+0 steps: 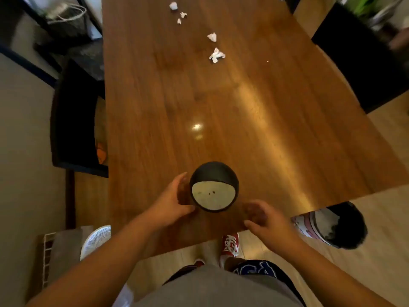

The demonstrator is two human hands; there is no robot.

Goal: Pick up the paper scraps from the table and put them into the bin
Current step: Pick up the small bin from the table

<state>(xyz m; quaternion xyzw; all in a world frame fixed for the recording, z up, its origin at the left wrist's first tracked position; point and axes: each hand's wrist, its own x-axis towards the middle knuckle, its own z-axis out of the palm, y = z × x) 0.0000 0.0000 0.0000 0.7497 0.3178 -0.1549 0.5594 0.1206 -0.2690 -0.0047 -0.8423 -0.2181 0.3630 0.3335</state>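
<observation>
a long wooden table (254,120) is seen with a small black bin (214,186) standing near its close end, and the bin is flanked by the left hand (171,201), open with its fingers at or just off the bin's side, and the right hand (266,220), loosely curled, empty and just beside the bin. five white paper scraps (217,55) are left well beyond the bin toward the table's far end, none yet collected. the bin is best steadied or slid nearer the scraps first, so each can be pinched and dropped in without a long carry.
</observation>
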